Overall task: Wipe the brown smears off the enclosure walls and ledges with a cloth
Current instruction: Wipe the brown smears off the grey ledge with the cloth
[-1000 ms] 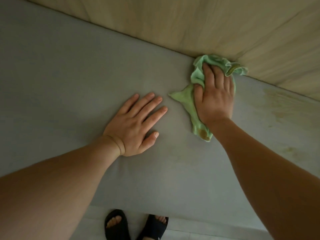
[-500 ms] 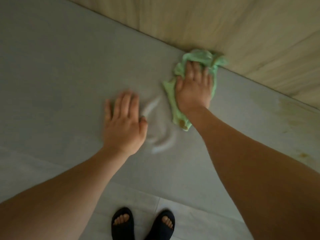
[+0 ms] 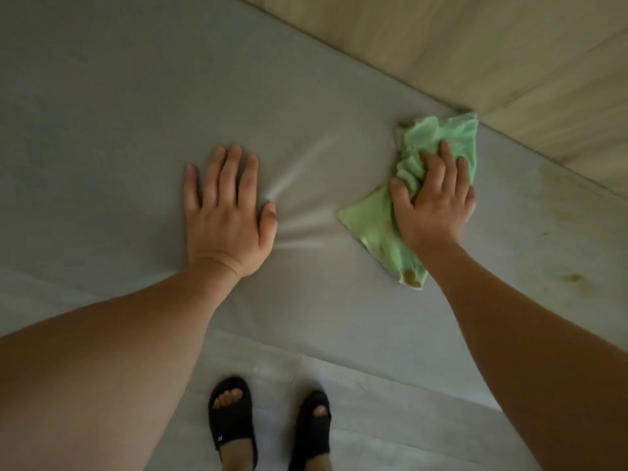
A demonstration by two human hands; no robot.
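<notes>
A crumpled light green cloth [image 3: 445, 137] lies on the grey padded ledge [image 3: 119, 107], close to the seam with the beige wall. My right hand [image 3: 433, 198] presses flat on the cloth with fingers spread, thumb on its left fold. The cloth's near corner carries a brown stain [image 3: 409, 275]. My left hand [image 3: 227, 212] rests flat on the grey surface to the left, fingers straight, and the cover wrinkles between the two hands. Yellow-brown smears [image 3: 564, 232] mark the grey surface to the right of the cloth.
The beige wood-grain wall [image 3: 475, 39] runs diagonally along the far side of the ledge. Below the ledge's near edge is a pale tiled floor [image 3: 373, 396], where my two feet stand in black sandals [image 3: 234, 416].
My right hand has slid the cloth to the right along the wall seam. My left hand stays pressed flat on the grey cover, and wrinkles now spread between the hands.
</notes>
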